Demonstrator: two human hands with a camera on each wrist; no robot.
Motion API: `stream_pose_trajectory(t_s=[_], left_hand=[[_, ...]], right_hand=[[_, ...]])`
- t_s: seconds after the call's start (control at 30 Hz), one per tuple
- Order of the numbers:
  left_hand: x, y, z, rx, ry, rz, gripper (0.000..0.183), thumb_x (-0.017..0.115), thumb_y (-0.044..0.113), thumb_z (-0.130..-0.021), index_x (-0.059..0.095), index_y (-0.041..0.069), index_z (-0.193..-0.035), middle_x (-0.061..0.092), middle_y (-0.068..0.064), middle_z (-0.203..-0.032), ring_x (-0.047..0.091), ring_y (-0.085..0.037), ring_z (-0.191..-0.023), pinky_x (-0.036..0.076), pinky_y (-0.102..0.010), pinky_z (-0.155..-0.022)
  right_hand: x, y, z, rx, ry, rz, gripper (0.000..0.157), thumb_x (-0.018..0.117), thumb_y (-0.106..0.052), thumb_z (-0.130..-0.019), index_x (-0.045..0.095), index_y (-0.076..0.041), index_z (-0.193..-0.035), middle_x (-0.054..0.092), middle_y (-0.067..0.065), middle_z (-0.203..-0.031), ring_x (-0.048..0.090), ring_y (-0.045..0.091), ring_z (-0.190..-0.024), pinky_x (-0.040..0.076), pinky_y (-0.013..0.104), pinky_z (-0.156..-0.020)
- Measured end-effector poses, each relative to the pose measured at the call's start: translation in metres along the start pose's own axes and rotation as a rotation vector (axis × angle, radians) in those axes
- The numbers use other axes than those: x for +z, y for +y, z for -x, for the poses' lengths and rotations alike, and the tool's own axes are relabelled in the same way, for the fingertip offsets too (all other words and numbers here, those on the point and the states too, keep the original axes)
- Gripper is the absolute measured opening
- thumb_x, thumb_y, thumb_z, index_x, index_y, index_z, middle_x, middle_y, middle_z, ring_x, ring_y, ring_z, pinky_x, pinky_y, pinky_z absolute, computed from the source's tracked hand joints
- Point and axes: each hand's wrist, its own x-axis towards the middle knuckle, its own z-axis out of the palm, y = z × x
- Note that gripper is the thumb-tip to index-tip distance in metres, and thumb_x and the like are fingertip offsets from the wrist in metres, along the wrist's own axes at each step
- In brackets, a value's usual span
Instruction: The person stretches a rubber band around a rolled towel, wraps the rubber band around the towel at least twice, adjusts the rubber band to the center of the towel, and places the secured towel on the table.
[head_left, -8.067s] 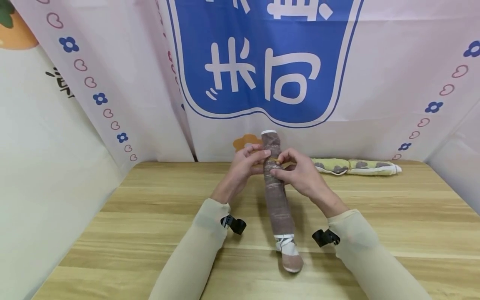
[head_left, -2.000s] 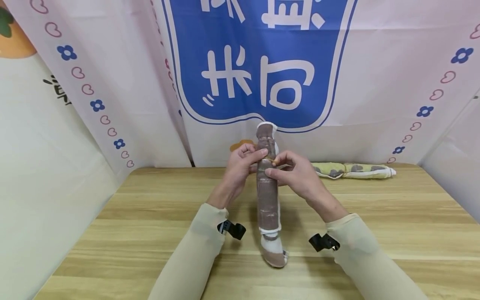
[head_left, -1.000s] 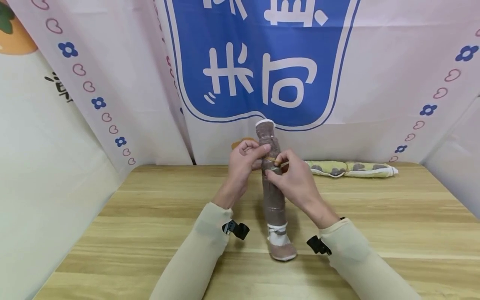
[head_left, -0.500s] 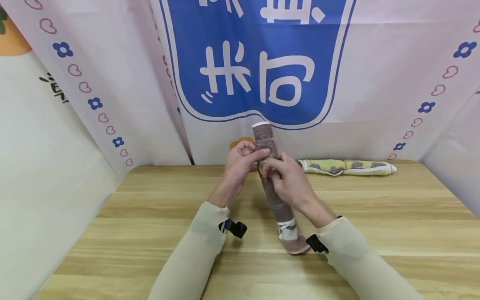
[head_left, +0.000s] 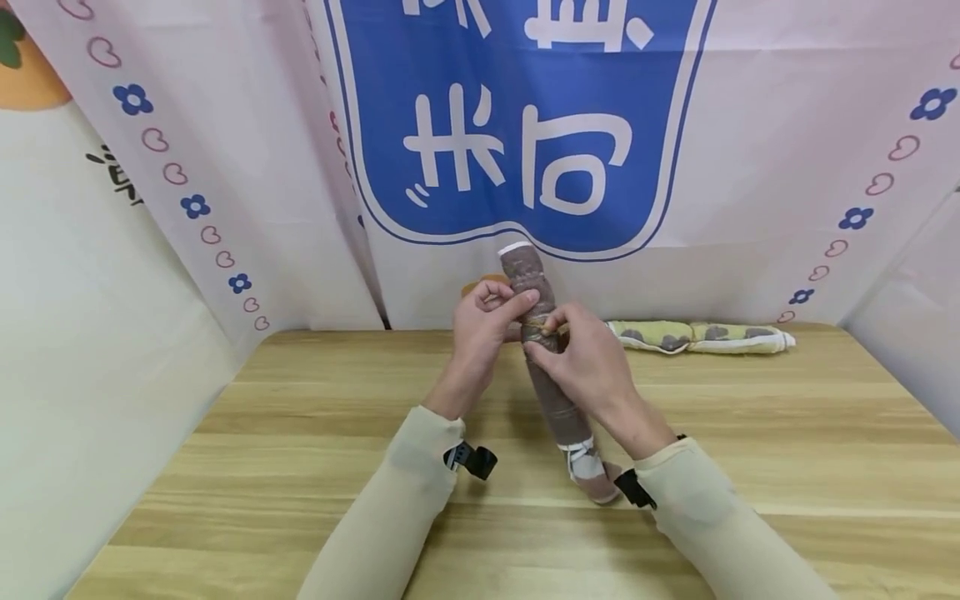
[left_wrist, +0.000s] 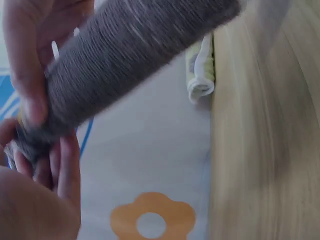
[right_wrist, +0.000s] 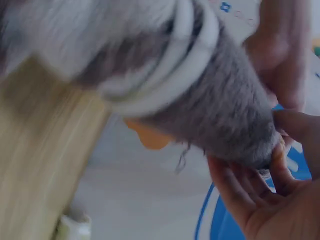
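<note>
A brown rolled towel (head_left: pixel 558 404) with white edges leans upright over the table, its top tipped left and its folded lower end near the wood. A thin yellowish rubber band (head_left: pixel 537 322) goes round its upper part. My left hand (head_left: pixel 480 329) grips the roll at the band, thumb in front. Close by on the right, my right hand (head_left: pixel 592 358) has its curled index finger at the band and its thumb against the roll. The right wrist view shows its fingers (right_wrist: pixel 240 192) beneath the roll (right_wrist: pixel 225 100); the fingers behind the roll are partly hidden in the head view.
A yellow-green rolled towel (head_left: pixel 705 337) with grey patches, banded at its middle, lies along the back edge of the wooden table (head_left: pixel 300 467). Behind the table hangs a printed white cloth (head_left: pixel 750 167) with a blue sign.
The roll's lower end has swung right and its top left over the last second. My right hand crossed over the roll half a second ago, then moved back right. Left hand keeps its grip.
</note>
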Motion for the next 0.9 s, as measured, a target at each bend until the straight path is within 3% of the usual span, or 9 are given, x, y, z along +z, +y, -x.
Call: stream_pose_trajectory(t_s=[0.1,0.2,0.33,0.5,0.57,0.67,0.83,0.9], left_hand=[[-0.006,-0.002,-0.003,-0.045,-0.082,0.107,0.013,0.073,0.006,-0.096,0.061,0.01,-0.095,0.066,-0.005,-0.088,0.068,-0.013,-0.077,0.061,-0.028,-0.064],[-0.012,-0.003,-0.004,-0.1,-0.144,0.127,0.011,0.07,0.008,-0.098,0.06,0.011,-0.099,0.064,-0.003,-0.091,0.066,-0.012,-0.08,0.06,-0.027,-0.066],[-0.017,-0.003,-0.005,-0.132,-0.158,0.106,0.018,0.073,0.008,-0.097,0.056,0.012,-0.096,0.065,-0.002,-0.09,0.066,-0.011,-0.079,0.059,-0.026,-0.064],[-0.016,-0.002,-0.006,-0.138,-0.12,0.097,0.024,0.076,0.002,-0.094,0.054,0.012,-0.089,0.065,-0.001,-0.084,0.066,-0.011,-0.076,0.058,-0.027,-0.058],[-0.014,-0.002,-0.006,-0.14,-0.101,0.074,0.026,0.078,0.002,-0.093,0.055,0.011,-0.087,0.062,0.0,-0.081,0.066,-0.011,-0.073,0.057,-0.027,-0.057],[-0.011,0.0,-0.004,-0.111,-0.064,0.012,0.029,0.081,0.003,-0.091,0.054,0.011,-0.086,0.055,0.001,-0.076,0.063,-0.011,-0.07,0.056,-0.027,-0.055],[-0.003,0.004,-0.001,0.016,0.013,-0.117,0.035,0.086,0.003,-0.086,0.052,0.011,-0.083,0.053,0.0,-0.074,0.059,-0.011,-0.066,0.055,-0.026,-0.054],[0.001,0.007,0.002,0.072,0.036,-0.176,0.037,0.087,0.003,-0.085,0.052,0.012,-0.081,0.054,-0.001,-0.074,0.058,-0.012,-0.067,0.053,-0.025,-0.054]], right_hand=[[-0.003,0.002,-0.004,0.085,-0.015,-0.179,0.023,0.079,-0.009,-0.091,0.061,-0.002,-0.102,0.067,0.016,-0.102,0.066,0.027,-0.088,0.056,0.035,-0.068],[-0.006,0.004,-0.008,0.161,-0.05,-0.361,0.02,0.077,-0.008,-0.092,0.06,-0.002,-0.102,0.065,0.016,-0.107,0.066,0.027,-0.093,0.056,0.031,-0.071],[-0.005,0.004,-0.009,0.112,-0.103,-0.467,0.016,0.074,-0.001,-0.094,0.059,-0.002,-0.101,0.064,0.016,-0.11,0.066,0.026,-0.09,0.055,0.032,-0.071],[0.0,0.005,-0.006,-0.123,-0.096,-0.326,0.016,0.066,0.01,-0.097,0.066,-0.006,-0.096,0.063,0.013,-0.1,0.06,0.024,-0.083,0.051,0.037,-0.069],[0.002,0.006,-0.004,-0.165,-0.071,-0.25,0.02,0.065,0.012,-0.097,0.069,-0.008,-0.092,0.063,0.012,-0.096,0.057,0.025,-0.083,0.051,0.04,-0.07],[0.003,0.006,-0.003,-0.15,-0.045,-0.202,0.02,0.065,0.012,-0.096,0.07,-0.007,-0.092,0.065,0.012,-0.097,0.062,0.028,-0.09,0.054,0.044,-0.075],[0.002,0.003,-0.002,-0.026,-0.044,-0.109,0.007,0.068,-0.002,-0.096,0.065,-0.003,-0.102,0.062,0.016,-0.111,0.066,0.033,-0.102,0.058,0.048,-0.082],[0.001,0.0,-0.001,0.021,-0.059,-0.033,0.021,0.074,-0.015,-0.096,0.062,-0.003,-0.107,0.059,0.015,-0.112,0.063,0.032,-0.099,0.056,0.045,-0.079]])
